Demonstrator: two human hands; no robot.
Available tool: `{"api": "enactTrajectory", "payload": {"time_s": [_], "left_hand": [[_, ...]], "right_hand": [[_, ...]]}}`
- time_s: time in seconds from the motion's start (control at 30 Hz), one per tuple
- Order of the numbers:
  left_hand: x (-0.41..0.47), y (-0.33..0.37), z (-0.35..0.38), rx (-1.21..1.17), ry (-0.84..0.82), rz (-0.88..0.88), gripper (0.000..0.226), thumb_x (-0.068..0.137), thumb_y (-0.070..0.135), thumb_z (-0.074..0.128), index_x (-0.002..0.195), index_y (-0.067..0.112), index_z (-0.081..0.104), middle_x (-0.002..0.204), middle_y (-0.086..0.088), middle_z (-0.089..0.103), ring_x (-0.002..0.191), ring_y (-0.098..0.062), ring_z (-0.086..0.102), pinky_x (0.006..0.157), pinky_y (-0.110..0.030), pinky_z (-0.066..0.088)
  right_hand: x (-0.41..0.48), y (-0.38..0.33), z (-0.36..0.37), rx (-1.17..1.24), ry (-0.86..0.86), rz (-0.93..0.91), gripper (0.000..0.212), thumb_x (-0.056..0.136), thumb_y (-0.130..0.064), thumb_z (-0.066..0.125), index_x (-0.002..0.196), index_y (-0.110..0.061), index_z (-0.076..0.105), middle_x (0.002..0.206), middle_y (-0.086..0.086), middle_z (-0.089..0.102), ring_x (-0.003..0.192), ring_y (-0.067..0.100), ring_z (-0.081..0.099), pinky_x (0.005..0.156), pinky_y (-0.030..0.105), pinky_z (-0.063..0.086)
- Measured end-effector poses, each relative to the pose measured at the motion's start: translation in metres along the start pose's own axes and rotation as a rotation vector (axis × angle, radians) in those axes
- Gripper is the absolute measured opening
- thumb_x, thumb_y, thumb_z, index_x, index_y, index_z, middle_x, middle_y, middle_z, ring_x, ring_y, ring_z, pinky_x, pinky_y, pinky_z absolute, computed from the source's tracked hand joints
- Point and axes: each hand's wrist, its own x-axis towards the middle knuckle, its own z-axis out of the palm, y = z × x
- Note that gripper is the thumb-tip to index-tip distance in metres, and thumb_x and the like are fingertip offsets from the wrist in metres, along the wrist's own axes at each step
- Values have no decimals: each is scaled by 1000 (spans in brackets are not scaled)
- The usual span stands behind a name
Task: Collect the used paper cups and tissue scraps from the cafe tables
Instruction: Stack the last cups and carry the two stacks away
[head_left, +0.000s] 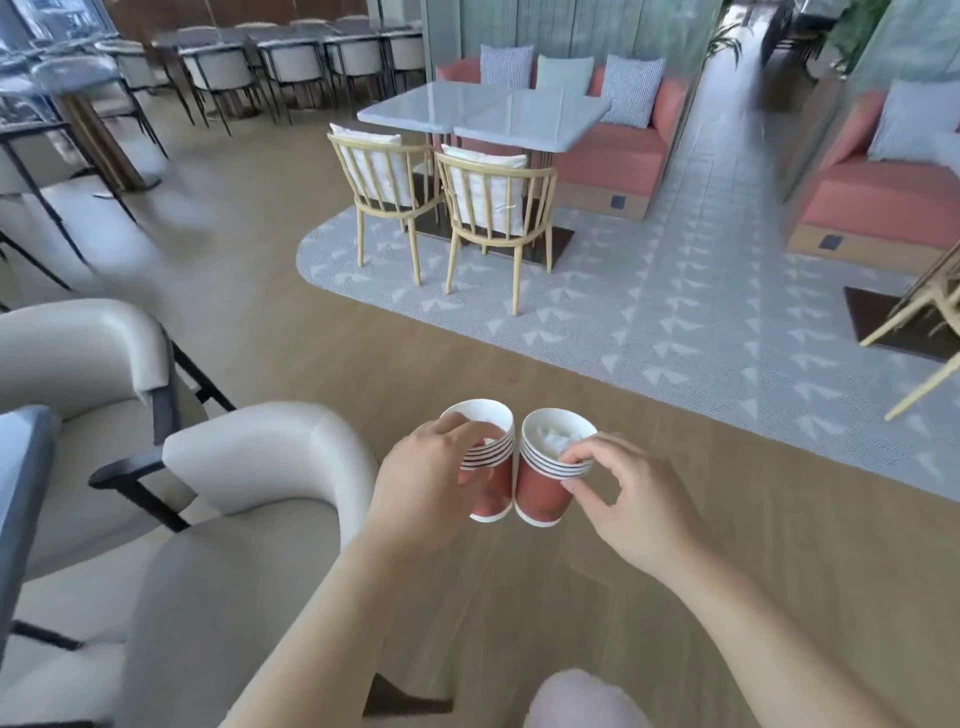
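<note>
Floor's light wood planks (322, 353) up close, switching to a grey patterned section (675, 312) far right. On that section, slatted wooden chairs (493, 197) stand at a marble table (483, 109). Cream armchairs (260, 467) stand on the wood, near left.

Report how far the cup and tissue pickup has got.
Done: red striped-rim paper cups gathered into a left stack and right stack, crumpled white tissue inside. In hand: left hand grips the left stack, right hand pinches the right stack's rim. Left: dropping them off; no bin shows.
</note>
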Motion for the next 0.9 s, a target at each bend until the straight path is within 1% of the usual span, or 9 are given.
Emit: {"api": "enactTrajectory", "payload": {"time_s": [0.1, 0.17, 0.23, 0.33, 0.4, 0.5, 0.6, 0.73, 0.9], "left_hand": [[59, -27, 9, 7, -6, -14, 36, 73, 14, 64, 104, 32, 65, 102, 12, 64, 86, -18, 60, 60, -24, 38], [99, -45, 16, 23, -13, -15, 35, 74, 16, 64, 104, 32, 65, 105, 13, 64, 88, -17, 60, 60, -24, 39], [141, -66, 24, 37, -21, -27, 34, 75, 17, 63, 106, 33, 64, 106, 14, 63, 89, -16, 59, 63, -25, 43], [208, -98, 33, 43, -16, -84, 36, 76, 16, 62, 107, 33, 64, 106, 14, 63, 82, -15, 59, 64, -27, 46], [255, -117, 36, 66, -4, -126, 36, 76, 17, 61, 108, 33, 64, 106, 13, 63, 81, -15, 59, 65, -27, 44], [319, -144, 36, 90, 23, -175, 35, 75, 17, 62, 106, 33, 64, 102, 13, 64, 79, -16, 59, 62, -24, 37], [371, -174, 29, 83, 54, -255, 34, 73, 17, 63, 103, 35, 65, 99, 15, 65, 82, -14, 59, 60, -22, 33], [418, -223, 20, 50, 69, -363, 36, 74, 17, 63, 103, 38, 64, 103, 19, 64, 86, -11, 59, 55, -19, 33], [484, -308, 6, 40, 121, -483, 35, 79, 22, 63, 110, 38, 62, 111, 17, 64, 97, -11, 59, 64, -19, 35]], "right_hand": [[61, 24, 15, 28, -22, 4, 19, 75, -11, 73, 88, -23, 65, 89, -18, 63, 87, -8, 55, 78, 3, 38], [106, 42, 26, 50, -53, -6, 20, 75, -11, 73, 89, -24, 65, 89, -21, 64, 87, -9, 55, 79, 5, 40], [155, 60, 39, 60, -72, -22, 21, 75, -11, 73, 89, -24, 65, 88, -21, 63, 86, -6, 57, 79, 10, 43], [235, 83, 60, 78, -97, -53, 21, 74, -11, 74, 86, -26, 64, 85, -21, 63, 81, 1, 58, 72, 15, 45], [291, 97, 70, 71, -136, -86, 23, 73, -9, 74, 84, -26, 64, 84, -19, 63, 82, 1, 57, 71, 11, 43], [369, 113, 85, 62, -166, -133, 23, 71, -5, 75, 83, -23, 64, 82, -20, 61, 84, -3, 55, 73, 3, 38], [437, 123, 105, 92, -188, -161, 22, 71, -6, 75, 83, -22, 65, 81, -22, 59, 84, -3, 55, 73, 3, 38], [516, 129, 146, 130, -254, -221, 23, 72, -8, 75, 89, -21, 67, 87, -18, 62, 85, -1, 57, 75, 6, 41], [625, 122, 212, 151, -329, -294, 24, 72, -7, 75, 90, -19, 67, 88, -19, 61, 86, -3, 56, 77, 2, 38]]}}
